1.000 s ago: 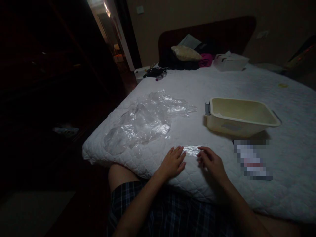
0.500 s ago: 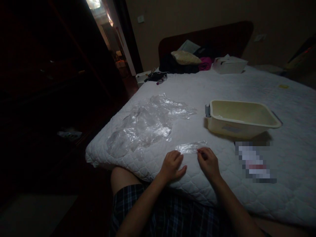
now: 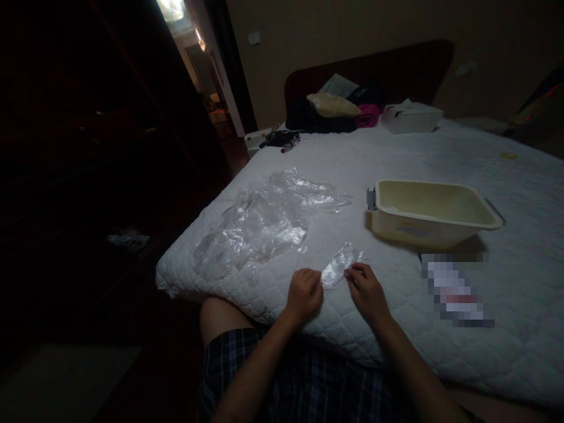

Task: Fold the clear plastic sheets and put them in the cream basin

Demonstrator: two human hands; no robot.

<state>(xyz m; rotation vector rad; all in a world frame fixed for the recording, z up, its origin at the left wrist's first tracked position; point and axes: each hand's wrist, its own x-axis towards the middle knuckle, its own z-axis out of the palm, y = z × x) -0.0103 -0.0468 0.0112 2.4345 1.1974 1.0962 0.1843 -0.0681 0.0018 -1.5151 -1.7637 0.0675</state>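
A small clear plastic bag (image 3: 338, 267) lies between my hands near the front edge of the bed. My left hand (image 3: 305, 294) is closed at the bag's left end, fingers pinched on it. My right hand (image 3: 365, 291) pinches the bag's right side with thumb and fingertips. Beyond and to the left, a wide heap of crumpled clear plastic bags (image 3: 264, 217) spreads over the quilted white bed cover (image 3: 352, 155).
An open cream bin (image 3: 418, 226) with grey handles stands at the right. Nearer me is a blurred-out flat item (image 3: 456, 291). A white box (image 3: 412, 117), dark and pink cloth and a yellowish pillow-like bundle (image 3: 332, 106) sit by the headboard.
The small bag has turned from lying nearly level to slanting up to the right, and it looks more crumpled. My left fingers have closed on it, and my right hand has shifted slightly left.
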